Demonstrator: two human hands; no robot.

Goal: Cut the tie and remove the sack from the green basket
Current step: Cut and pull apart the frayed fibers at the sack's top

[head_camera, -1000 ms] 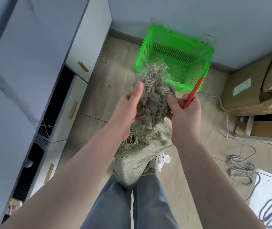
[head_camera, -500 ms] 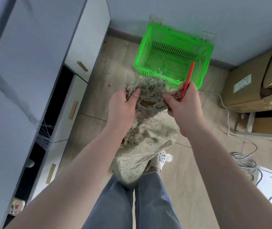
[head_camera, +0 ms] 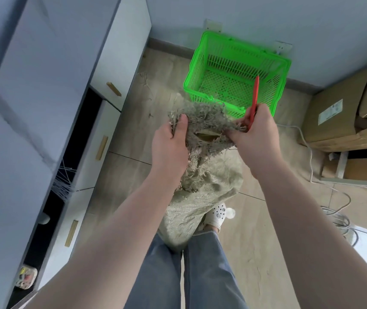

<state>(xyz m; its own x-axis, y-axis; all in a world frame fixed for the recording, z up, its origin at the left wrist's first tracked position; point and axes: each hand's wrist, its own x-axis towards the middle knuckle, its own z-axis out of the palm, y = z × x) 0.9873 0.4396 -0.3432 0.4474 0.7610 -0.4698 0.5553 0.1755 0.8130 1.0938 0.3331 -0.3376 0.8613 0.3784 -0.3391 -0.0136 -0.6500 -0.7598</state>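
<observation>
A grey-green woven sack (head_camera: 202,197) hangs in front of my legs, outside the green basket (head_camera: 236,72), which stands on the floor by the far wall with nothing in it. My left hand (head_camera: 171,139) grips the left side of the sack's frayed mouth. My right hand (head_camera: 256,128) pinches the right side of the mouth and also holds red scissors (head_camera: 254,99), their blades pointing up over the basket. The mouth is pulled apart, and something brown shows inside. No tie is visible.
White cabinets with wooden handles (head_camera: 113,89) line the left side. Cardboard boxes (head_camera: 343,117) are stacked at the right. White cables (head_camera: 336,217) lie coiled on the floor at the right. My feet in a white clog (head_camera: 218,214) stand under the sack.
Both hands have dropped lower and moved apart, spreading the sack's bunched frayed top into an open mouth. The scissors swung from slanting right to nearly upright.
</observation>
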